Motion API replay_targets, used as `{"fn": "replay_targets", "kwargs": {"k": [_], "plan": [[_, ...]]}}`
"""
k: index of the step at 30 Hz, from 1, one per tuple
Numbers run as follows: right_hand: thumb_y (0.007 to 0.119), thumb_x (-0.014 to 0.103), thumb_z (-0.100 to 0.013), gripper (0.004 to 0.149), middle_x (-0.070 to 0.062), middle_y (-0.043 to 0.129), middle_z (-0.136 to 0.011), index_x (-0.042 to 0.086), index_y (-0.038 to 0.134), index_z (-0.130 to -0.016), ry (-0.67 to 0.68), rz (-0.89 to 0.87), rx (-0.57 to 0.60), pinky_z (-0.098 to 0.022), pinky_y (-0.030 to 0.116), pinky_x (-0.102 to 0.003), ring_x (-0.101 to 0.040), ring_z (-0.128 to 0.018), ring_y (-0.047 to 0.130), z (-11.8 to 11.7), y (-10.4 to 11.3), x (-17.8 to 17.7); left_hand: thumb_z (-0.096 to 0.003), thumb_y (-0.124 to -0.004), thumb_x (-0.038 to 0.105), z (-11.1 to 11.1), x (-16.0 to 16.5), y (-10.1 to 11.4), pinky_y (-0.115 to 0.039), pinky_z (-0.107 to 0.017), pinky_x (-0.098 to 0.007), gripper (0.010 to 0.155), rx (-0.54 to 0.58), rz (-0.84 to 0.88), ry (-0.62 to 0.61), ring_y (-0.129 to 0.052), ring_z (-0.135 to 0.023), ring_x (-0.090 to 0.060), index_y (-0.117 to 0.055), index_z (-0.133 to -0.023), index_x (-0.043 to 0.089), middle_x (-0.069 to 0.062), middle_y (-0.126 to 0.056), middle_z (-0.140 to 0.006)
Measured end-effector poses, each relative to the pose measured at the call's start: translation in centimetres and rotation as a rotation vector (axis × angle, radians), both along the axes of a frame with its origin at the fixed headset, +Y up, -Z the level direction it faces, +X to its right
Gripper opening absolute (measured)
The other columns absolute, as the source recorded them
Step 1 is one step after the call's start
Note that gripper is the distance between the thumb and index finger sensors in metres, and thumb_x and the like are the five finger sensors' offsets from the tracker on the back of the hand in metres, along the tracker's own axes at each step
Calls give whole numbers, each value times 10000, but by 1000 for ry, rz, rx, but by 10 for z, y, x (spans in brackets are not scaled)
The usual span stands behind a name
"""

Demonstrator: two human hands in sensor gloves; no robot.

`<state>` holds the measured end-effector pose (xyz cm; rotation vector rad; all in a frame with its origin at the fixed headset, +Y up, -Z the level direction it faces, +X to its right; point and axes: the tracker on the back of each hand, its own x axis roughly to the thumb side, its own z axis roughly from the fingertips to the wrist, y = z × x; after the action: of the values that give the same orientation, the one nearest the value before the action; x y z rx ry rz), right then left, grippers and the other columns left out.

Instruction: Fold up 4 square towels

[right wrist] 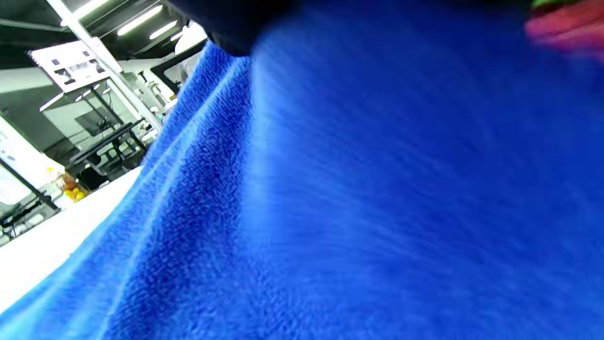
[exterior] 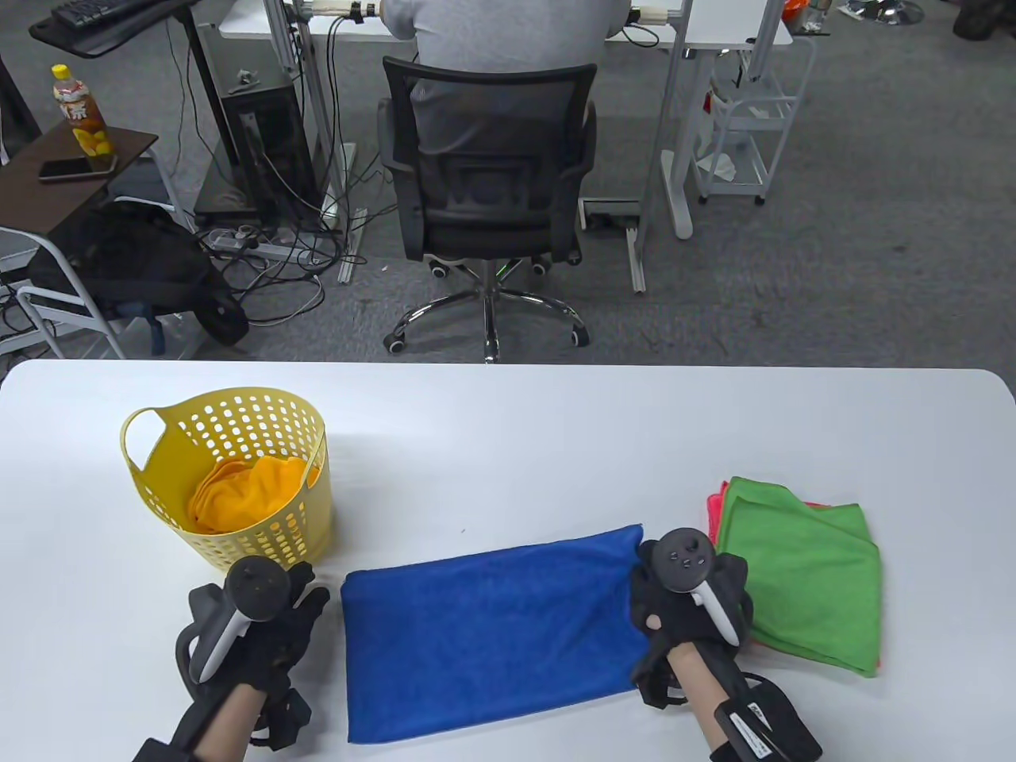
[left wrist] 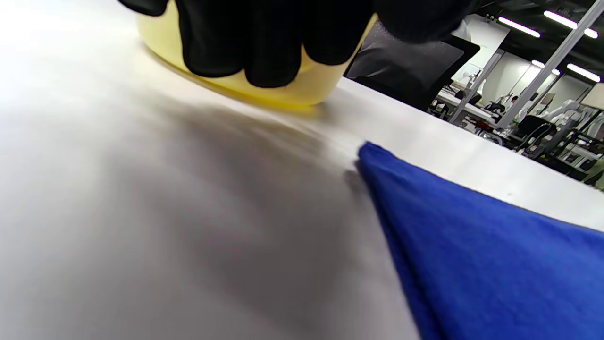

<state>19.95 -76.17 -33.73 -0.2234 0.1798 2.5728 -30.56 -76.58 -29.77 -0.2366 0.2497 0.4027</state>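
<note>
Right hand (exterior: 689, 603) is set on the right end of the blue towel (exterior: 492, 631), fingers hidden, so grip can't be told. Left hand (exterior: 258, 627) is held just left of it w/ fingers (left wrist: 264, 42) curled, touching nothing. Green towel (exterior: 810, 575) is stacked on a red one (exterior: 714, 508) just right of the right hand; orange towel (exterior: 246, 492) is kept in the yellow basket (exterior: 230, 476) just beyond the left hand.

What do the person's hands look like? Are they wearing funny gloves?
Yes! Both the left hand and the right hand wear black gloves with black straps. Strapped on the back of each sits a black round-topped tracker with a white handle; the right one shows small buttons. The forearms are bare skin, and the right forearm has a black band with a white label.
</note>
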Motion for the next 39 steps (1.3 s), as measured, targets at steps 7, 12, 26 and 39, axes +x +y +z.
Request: {"fn": "replay_targets", "kwargs": {"k": [7,12,26,39], "plan": [[770,211,-536,430,-225,956,-647,28,720,-923,-152,36,-5,-331,920,-411,-75,-123,986,11,32,50,-530,-659,593,-1,4,2,-494,-859,-567,629,-1,0,-31,-747,-1073,-344,-648,-1104,338,-13,-739,-1136],[779,209,-539,443,-222,951,-658,22,709,-934,-83,-2,91,-328,923,-402,-70,-125,987,15,67,-9,-531,-654,598,-1,6,4,-497,-859,-564,630,4,6,-45,-752,-1072,-337,-642,-1106,342,-13,-728,-1144],[725,366,-562,660,-364,765,-949,-3,556,-1082,249,-361,-60,-425,879,-555,-351,-558,1024,8,50,-168,-526,-662,591,4,4,6,-515,-847,-565,633,27,19,-41,-774,-1051,-347,-663,-1099,324,-30,-747,-1129],[751,401,-547,628,-382,739,-761,-121,763,-898,-87,200,-238,-460,745,-572,-280,-521,845,-4,-34,-99,-530,-654,593,4,13,5,-512,-850,-563,632,20,-32,-68,-768,-1056,-344,-655,-1103,328,-26,-737,-1136]]}}
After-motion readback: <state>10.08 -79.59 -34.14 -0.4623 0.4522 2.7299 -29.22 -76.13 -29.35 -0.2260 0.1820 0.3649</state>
